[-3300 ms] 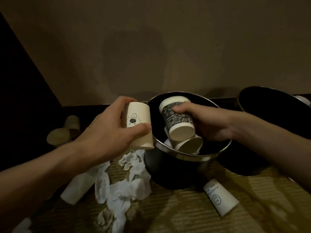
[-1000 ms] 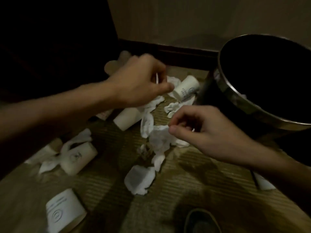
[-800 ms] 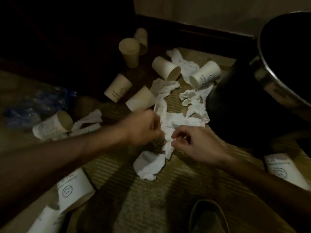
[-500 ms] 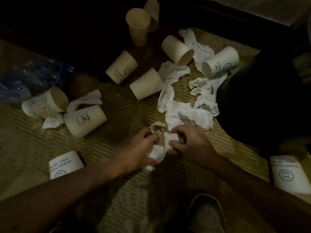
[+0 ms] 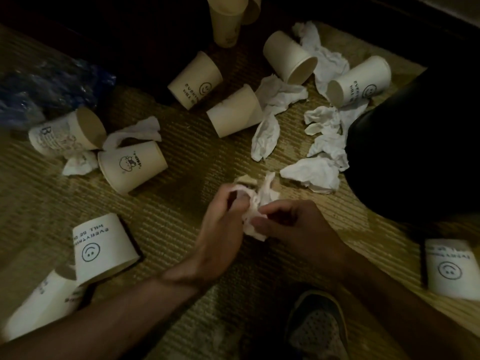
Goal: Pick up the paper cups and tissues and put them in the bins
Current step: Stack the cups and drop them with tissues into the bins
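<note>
A crumpled white tissue wad (image 5: 261,203) sits just above the carpet at the centre, gripped by both hands: my left hand (image 5: 220,224) curls round its left side, my right hand (image 5: 293,224) pinches its right side. More crumpled tissues (image 5: 311,172) lie to the upper right. Several paper cups lie tipped around: a bear-print cup (image 5: 132,165) at left, a smiley cup (image 5: 100,246) at lower left, a plain cup (image 5: 233,111) above centre. The black bin (image 5: 415,157) fills the right side; its opening is out of view.
A blue plastic bag (image 5: 52,89) lies at the upper left. My shoe (image 5: 317,328) shows at the bottom. Another smiley cup (image 5: 452,268) lies at the right edge, and a dark wall base (image 5: 130,27) runs along the top.
The view tilted from the bin down to the floor. Both hands dropped to the tissue pile, gathered a wad, and now hold it together slightly nearer to me.
</note>
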Demonstrator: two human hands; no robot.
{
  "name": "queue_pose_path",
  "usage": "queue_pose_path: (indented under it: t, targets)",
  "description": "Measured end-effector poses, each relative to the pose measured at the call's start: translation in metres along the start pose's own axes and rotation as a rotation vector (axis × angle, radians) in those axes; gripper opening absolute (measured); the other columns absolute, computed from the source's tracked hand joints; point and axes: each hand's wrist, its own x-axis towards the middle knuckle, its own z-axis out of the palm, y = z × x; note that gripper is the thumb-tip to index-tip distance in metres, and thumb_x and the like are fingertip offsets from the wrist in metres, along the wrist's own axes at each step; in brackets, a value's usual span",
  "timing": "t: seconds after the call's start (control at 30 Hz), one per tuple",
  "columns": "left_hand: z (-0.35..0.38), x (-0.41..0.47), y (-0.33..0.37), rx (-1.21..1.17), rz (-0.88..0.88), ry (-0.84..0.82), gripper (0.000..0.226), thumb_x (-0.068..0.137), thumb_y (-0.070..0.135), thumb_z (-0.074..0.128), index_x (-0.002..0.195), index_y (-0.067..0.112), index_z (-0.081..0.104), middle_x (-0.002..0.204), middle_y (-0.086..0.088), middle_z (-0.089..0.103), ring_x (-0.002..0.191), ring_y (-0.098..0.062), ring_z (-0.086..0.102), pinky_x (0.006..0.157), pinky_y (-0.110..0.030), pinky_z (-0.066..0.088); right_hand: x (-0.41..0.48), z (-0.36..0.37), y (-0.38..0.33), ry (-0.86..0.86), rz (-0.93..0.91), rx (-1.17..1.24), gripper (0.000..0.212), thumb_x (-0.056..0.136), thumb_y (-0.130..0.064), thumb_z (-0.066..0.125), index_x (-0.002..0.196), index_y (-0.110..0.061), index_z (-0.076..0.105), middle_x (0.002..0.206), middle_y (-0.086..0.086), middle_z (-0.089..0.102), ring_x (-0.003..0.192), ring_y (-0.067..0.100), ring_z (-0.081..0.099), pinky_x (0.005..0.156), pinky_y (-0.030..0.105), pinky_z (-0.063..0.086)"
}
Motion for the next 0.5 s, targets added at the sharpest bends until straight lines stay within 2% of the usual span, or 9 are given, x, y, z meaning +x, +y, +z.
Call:
queue_pose_path:
  t: [0.03, 0.1, 0.17, 0.23, 0.33, 0.4, 0.5]
  targets:
    - [0.006, -0.002, 0.005, -0.105, -0.059, -0.002, 0.018, 0.085, 0.036, 0.049, 0.090, 0.030, 0.065, 0.083, 0.011, 0.069, 0.076, -0.007, 0.066, 0.059, -0.019, 0.051, -0.003, 0.003, -0.003, -0.045, 0.002, 0.048, 0.012, 0.067, -0.031, 0.077, 0.079, -0.029, 0.076, 0.080, -0.004, 0.076, 0.075, 0.007, 0.071, 0.065, 0.017, 0.052]
    - [0.014, -0.003, 0.014, -0.167, -0.102, -0.007, 0.025, 0.092, 0.039, 0.049, 0.093, 0.023, 0.068, 0.086, 0.001, 0.072, 0.081, -0.017, 0.070, 0.058, -0.023, 0.055, -0.007, 0.009, -0.006, -0.135, -0.021, 0.109, 0.011, 0.074, -0.019, 0.075, 0.078, -0.029, 0.078, 0.078, -0.006, 0.075, 0.074, 0.004, 0.070, 0.065, 0.015, 0.050]
    - [0.018, -0.007, 0.020, -0.206, -0.141, -0.024, 0.027, 0.089, 0.045, 0.052, 0.080, 0.028, 0.071, 0.077, 0.002, 0.073, 0.072, -0.013, 0.071, 0.053, -0.022, 0.055, -0.008, 0.009, -0.009, -0.170, -0.037, 0.111, 0.018, 0.083, -0.002, 0.068, 0.086, -0.017, 0.077, 0.079, -0.003, 0.075, 0.074, 0.006, 0.070, 0.066, 0.015, 0.050]
    - [0.016, -0.010, 0.023, -0.180, -0.150, -0.021, 0.030, 0.089, 0.048, 0.060, 0.068, 0.028, 0.068, 0.061, 0.007, 0.066, 0.053, -0.005, 0.063, 0.043, -0.020, 0.047, -0.010, 0.007, -0.012, -0.211, -0.035, 0.094, 0.015, 0.087, 0.000, 0.063, 0.096, -0.004, 0.074, 0.085, 0.004, 0.075, 0.079, 0.013, 0.071, 0.072, 0.020, 0.052]
    - [0.005, -0.009, 0.016, -0.049, -0.083, 0.107, 0.029, 0.089, 0.042, 0.065, 0.069, 0.019, 0.065, 0.058, 0.007, 0.064, 0.049, -0.004, 0.059, 0.040, -0.020, 0.043, -0.011, 0.006, -0.018, -0.303, 0.008, 0.093, 0.017, 0.087, -0.006, 0.065, 0.101, -0.009, 0.075, 0.093, 0.011, 0.075, 0.087, 0.021, 0.072, 0.078, 0.028, 0.055]
    - [-0.005, -0.004, 0.011, 0.076, -0.056, 0.200, 0.023, 0.088, 0.041, 0.065, 0.077, 0.020, 0.066, 0.066, 0.006, 0.068, 0.057, -0.004, 0.063, 0.045, -0.020, 0.044, -0.003, 0.004, -0.019, -0.183, 0.044, 0.082, 0.013, 0.087, -0.007, 0.066, 0.094, -0.013, 0.076, 0.083, 0.008, 0.075, 0.074, 0.014, 0.071, 0.065, 0.021, 0.053]
    - [-0.023, 0.002, 0.004, 0.238, -0.090, 0.256, 0.006, 0.091, 0.028, 0.061, 0.097, 0.029, 0.061, 0.089, 0.014, 0.062, 0.079, -0.002, 0.059, 0.057, -0.018, 0.043, 0.021, -0.003, -0.015, 0.136, -0.001, -0.162, 0.008, 0.089, -0.012, 0.066, 0.094, -0.018, 0.069, 0.067, 0.002, 0.067, 0.057, 0.006, 0.060, 0.055, 0.020, 0.048]
